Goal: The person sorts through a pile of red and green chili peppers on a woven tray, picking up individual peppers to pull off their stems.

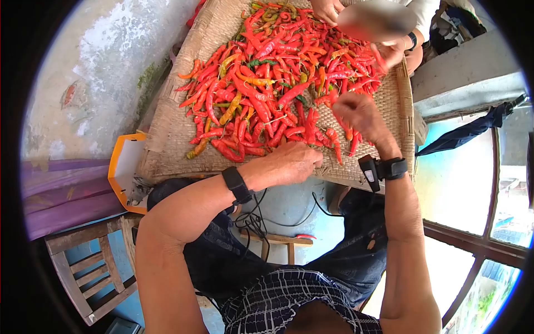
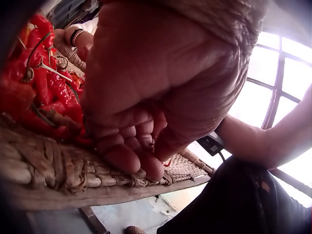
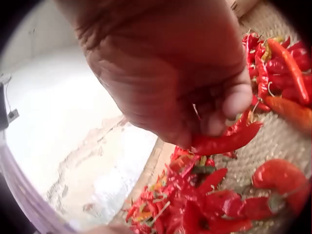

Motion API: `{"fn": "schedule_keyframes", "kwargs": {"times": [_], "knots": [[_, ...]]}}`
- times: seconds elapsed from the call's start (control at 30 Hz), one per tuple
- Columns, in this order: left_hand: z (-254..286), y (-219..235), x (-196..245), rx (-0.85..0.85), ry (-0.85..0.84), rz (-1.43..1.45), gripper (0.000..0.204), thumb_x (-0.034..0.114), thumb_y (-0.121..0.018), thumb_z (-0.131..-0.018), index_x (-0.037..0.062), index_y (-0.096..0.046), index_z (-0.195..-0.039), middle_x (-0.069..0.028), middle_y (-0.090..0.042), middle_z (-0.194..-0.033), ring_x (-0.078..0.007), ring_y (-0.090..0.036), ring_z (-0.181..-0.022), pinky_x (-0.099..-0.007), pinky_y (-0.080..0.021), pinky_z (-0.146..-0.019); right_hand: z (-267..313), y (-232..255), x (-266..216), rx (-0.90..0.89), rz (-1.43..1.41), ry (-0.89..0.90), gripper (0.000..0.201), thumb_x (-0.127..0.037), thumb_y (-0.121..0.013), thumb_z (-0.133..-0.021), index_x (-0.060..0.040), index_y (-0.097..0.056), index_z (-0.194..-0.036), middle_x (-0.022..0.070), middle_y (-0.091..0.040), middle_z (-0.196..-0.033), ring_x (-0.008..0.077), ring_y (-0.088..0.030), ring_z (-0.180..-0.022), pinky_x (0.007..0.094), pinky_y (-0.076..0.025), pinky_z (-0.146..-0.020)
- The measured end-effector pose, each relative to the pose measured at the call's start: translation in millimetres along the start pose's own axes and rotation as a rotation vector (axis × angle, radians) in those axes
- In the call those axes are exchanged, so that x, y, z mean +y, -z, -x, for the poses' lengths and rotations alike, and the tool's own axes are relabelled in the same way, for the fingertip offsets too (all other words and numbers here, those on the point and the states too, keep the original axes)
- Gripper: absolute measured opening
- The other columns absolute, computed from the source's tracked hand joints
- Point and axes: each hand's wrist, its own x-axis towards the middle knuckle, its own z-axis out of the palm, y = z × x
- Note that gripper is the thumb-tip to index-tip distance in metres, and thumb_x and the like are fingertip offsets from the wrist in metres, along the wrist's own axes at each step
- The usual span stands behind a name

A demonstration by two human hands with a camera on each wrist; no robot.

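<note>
Chillies (image 1: 267, 94) lie heaped on the woven tray (image 1: 167, 133) in my head view, with my left grip (image 1: 286, 165) at its near edge and my right grip (image 1: 364, 117) by the heap's right side. From my left wrist, that grip's fingers curl toward the thumb; I cannot tell whether they pinch anything. From my right wrist, the fingers are curled too, with one red chilli (image 3: 226, 142) right at their tips, though I cannot tell if it is held. I'd take each chilli lightly near its stem, so the flesh doesn't bruise
</note>
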Motion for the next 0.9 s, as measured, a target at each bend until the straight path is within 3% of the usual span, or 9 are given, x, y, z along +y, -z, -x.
{"fn": "schedule_keyframes", "kwargs": {"times": [0.07, 0.1, 0.17, 0.2, 0.23, 0.3, 0.43, 0.77, 0.9], "knots": [[0, -5, -3, 0.059, -0.029, 0.018, 0.015, 0.008, -0.051, -0.081, 0.0015, -0.063, -0.088, -0.0200, -0.064, -0.079, -0.0384, -0.062, -0.078, -0.0478, -0.047, -0.070, -7, 11, -1, 0.197, -0.525, -0.019, 0.016, -0.014, -0.056, -0.091, 0.0010, -0.062, -0.091, 0.0029, -0.064, -0.080, 0.0108, -0.058, -0.065, 0.0236, -0.048, -0.061], [0, -7, -4, 0.117, -0.058, 0.039, 0.012, 0.007, -0.052, -0.078, 0.0014, -0.062, -0.081, -0.0207, -0.062, -0.074, -0.0393, -0.062, -0.073, -0.0487, -0.046, -0.065, -9, 12, 0, 0.200, -0.523, -0.015, 0.016, -0.014, -0.056, -0.091, 0.0010, -0.062, -0.091, 0.0029, -0.064, -0.080, 0.0108, -0.058, -0.065, 0.0236, -0.048, -0.061], [0, -4, -3, 0.069, -0.031, 0.016, 0.015, 0.008, -0.051, -0.081, 0.0015, -0.062, -0.088, -0.0205, -0.063, -0.079, -0.0386, -0.062, -0.077, -0.0478, -0.047, -0.070, -11, 12, 3, 0.534, -0.590, -0.027, 0.022, -0.019, -0.057, -0.091, 0.0031, -0.061, -0.093, 0.0030, -0.064, -0.081, 0.0107, -0.058, -0.067, 0.0239, -0.049, -0.062], [0, -2, -2, 0.021, -0.003, -0.004, 0.018, 0.009, -0.051, -0.084, 0.0016, -0.063, -0.094, -0.0203, -0.065, -0.083, -0.0380, -0.062, -0.082, -0.0469, -0.048, -0.074, -5, 15, 9, 0.442, -0.306, -0.048, 0.025, -0.021, -0.062, -0.088, 0.0018, -0.060, -0.096, 0.0091, -0.065, -0.079, 0.0166, -0.062, -0.069, 0.0284, -0.050, -0.061], [0, -2, -1, 0.022, -0.007, -0.012, 0.018, 0.009, -0.051, -0.084, 0.0016, -0.063, -0.094, -0.0203, -0.065, -0.083, -0.0380, -0.062, -0.082, -0.0469, -0.048, -0.074, -1, 13, 13, 0.448, -0.306, -0.041, 0.025, -0.021, -0.062, -0.088, 0.0018, -0.060, -0.096, 0.0091, -0.065, -0.079, 0.0166, -0.062, -0.069, 0.0284, -0.050, -0.061], [1, -3, 0, 0.042, -0.003, 0.025, 0.017, 0.010, -0.051, -0.083, 0.0020, -0.063, -0.094, -0.0211, -0.064, -0.081, -0.0387, -0.062, -0.080, -0.0474, -0.048, -0.073, 6, 6, 23, -0.091, 0.402, 0.163, 0.034, -0.026, -0.067, -0.081, -0.0004, -0.060, -0.102, 0.0178, -0.064, -0.076, 0.0276, -0.064, -0.070, 0.0361, -0.052, -0.062], [3, -1, 4, 0.082, -0.043, 0.000, 0.017, 0.009, -0.051, -0.083, 0.0024, -0.063, -0.094, -0.0215, -0.064, -0.079, -0.0393, -0.062, -0.079, -0.0481, -0.048, -0.071, 23, -29, 29, -0.054, 0.755, 0.081, 0.024, -0.024, -0.064, -0.077, -0.0036, -0.061, -0.089, 0.0210, -0.063, -0.075, 0.0384, -0.064, -0.073, 0.0471, -0.052, -0.065], [1, -4, 2, 0.032, -0.005, -0.036, 0.018, 0.008, -0.050, -0.084, 0.0028, -0.063, -0.095, -0.0214, -0.064, -0.082, -0.0388, -0.063, -0.080, -0.0473, -0.048, -0.073, 21, -18, 12, -0.042, 0.584, 0.038, 0.014, -0.011, -0.063, -0.070, -0.0031, -0.056, -0.078, 0.0180, -0.061, -0.071, 0.0371, -0.061, -0.070, 0.0430, -0.048, -0.062], [2, 2, 12, 0.041, -0.010, -0.104, 0.018, 0.009, -0.050, -0.084, 0.0028, -0.064, -0.094, -0.0218, -0.064, -0.082, -0.0387, -0.063, -0.080, -0.0472, -0.048, -0.073, 26, 10, 12, 0.057, 0.342, 0.061, 0.018, -0.011, -0.063, -0.073, -0.0018, -0.060, -0.088, 0.0138, -0.065, -0.073, 0.0251, -0.064, -0.067, 0.0357, -0.050, -0.061]]}}
